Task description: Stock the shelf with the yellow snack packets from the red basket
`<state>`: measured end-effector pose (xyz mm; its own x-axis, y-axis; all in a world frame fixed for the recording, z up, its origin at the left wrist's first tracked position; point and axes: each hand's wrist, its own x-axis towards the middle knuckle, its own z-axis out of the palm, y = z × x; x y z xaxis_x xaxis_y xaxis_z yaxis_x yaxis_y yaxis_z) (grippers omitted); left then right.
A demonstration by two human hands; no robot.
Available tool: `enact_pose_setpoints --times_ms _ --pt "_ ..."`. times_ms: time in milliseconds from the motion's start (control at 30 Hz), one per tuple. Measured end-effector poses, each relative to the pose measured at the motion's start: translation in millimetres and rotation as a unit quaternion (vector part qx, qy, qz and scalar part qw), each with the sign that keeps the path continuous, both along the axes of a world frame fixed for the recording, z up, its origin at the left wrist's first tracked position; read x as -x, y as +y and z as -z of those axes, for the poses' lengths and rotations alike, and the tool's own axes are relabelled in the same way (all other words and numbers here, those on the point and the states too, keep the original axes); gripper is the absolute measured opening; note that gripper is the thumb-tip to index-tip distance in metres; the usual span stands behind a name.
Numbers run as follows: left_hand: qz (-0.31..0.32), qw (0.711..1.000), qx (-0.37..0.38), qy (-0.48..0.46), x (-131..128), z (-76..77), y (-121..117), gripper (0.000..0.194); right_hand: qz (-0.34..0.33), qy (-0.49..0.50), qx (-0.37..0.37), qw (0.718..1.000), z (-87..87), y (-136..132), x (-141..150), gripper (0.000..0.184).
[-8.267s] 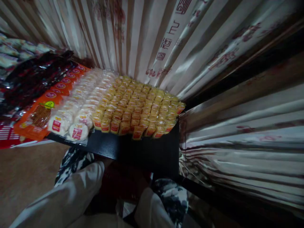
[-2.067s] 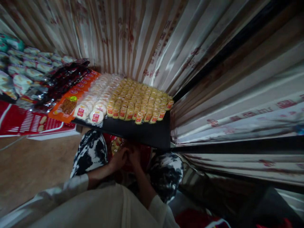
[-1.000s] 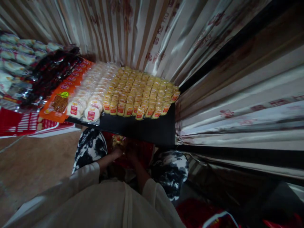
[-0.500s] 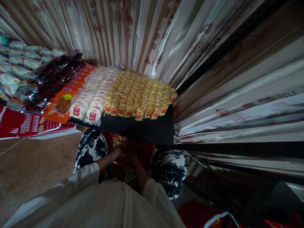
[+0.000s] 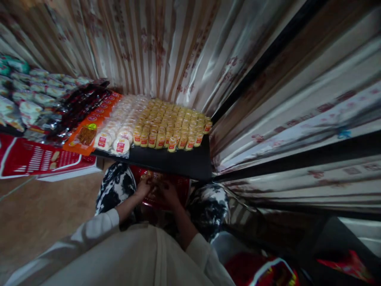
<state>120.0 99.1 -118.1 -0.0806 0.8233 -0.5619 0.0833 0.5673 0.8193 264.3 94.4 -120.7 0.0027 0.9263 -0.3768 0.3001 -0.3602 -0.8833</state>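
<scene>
Between my knees is a shiny red container or bag, with small yellowish wrapped packets at its far side. My left hand reaches into this red thing, its fingers bent at the packets. Close beside it my right hand is also inside, fingers curled toward the left hand's fingertips. Both hands look closed, but dim light and blur hide what is between the fingers. Just beyond them, on a black table, stand dense rows of yellow wrapped snack rolls.
Left of the rolls lie round white wrapped crackers, an orange snack bag, dark shiny packets and several pale packets. A pleated curtain hangs behind. Red bags lie at the lower right.
My hands have come nearer together over the yellowish packets, and the right hand shows more clearly. The camera view has turned slightly. The rows on the table look unchanged.
</scene>
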Motion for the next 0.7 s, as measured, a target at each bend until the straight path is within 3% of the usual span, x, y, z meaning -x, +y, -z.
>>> enact_pose_setpoints --times_ms 167,367,500,700 --pt "-0.005 0.998 -0.054 -0.045 1 -28.2 -3 0.032 0.069 0.073 0.005 0.995 -29.1 0 -14 0.038" --pt "-0.025 0.986 -0.034 -0.162 -6 -67.9 -11 0.035 0.052 0.110 0.013 0.993 -61.7 -7 -27 0.040" --pt "-0.049 0.983 -0.049 -0.169 -9 -91.9 -11 0.044 0.054 0.171 -0.003 0.984 -78.5 -11 -32 0.043" --pt "-0.030 0.975 -0.081 -0.206 -16 -119.0 -16 0.035 0.035 0.243 -0.065 0.967 -109.2 -13 -37 0.041"
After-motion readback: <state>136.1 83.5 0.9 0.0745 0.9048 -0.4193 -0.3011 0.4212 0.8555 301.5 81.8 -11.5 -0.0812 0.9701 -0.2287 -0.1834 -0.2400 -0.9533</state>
